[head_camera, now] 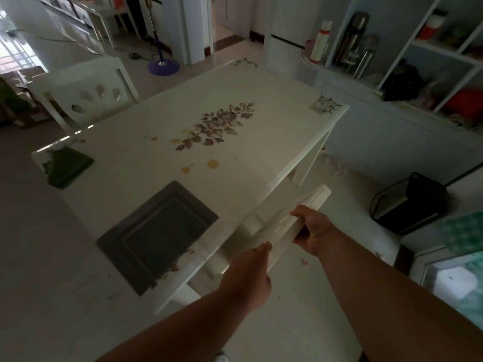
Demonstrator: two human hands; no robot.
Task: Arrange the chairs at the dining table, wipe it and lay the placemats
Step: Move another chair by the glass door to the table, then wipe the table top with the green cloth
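- Both hands are gripping the top rail of a white chair (295, 218) at lower centre-right of the frame. The left hand (248, 278) is clenched round the near end of the rail, and the right hand (313, 231) is wrapped round it further up, thumb on top.
- The chair is sitting just beside the table's (183, 142) right-hand long edge. The rail is running roughly parallel w/ that edge, and the seat is prob. already partway under, though it's hidden so I can't be sure.
- A second chair (86, 92) is standing at upper left, tucked against the far long side.
- Step in hand, as I'm judging it: squaring this chair up & sliding it in.
- To do it well:
  - keep both hands spread along the rail so the chair isn't twisting
  - lift slightly rather than dragging the legs on the tile floor
  - push straight in, keeping the rail parallel to the edge
  - watch the table leg (311, 158) at mid-right so the chair is clearing it
  - stop short of the back knocking the tabletop.
- Other task things:
  - dark grey placemats (156, 236) are lying on the near end of the table, centre-left, not yet laid out
  - a green cloth (68, 165) is lying at the left corner
  - yellowish spills (212, 164) are showing mid-table, below the flower pattern (219, 125), so wiping isn't done yet.
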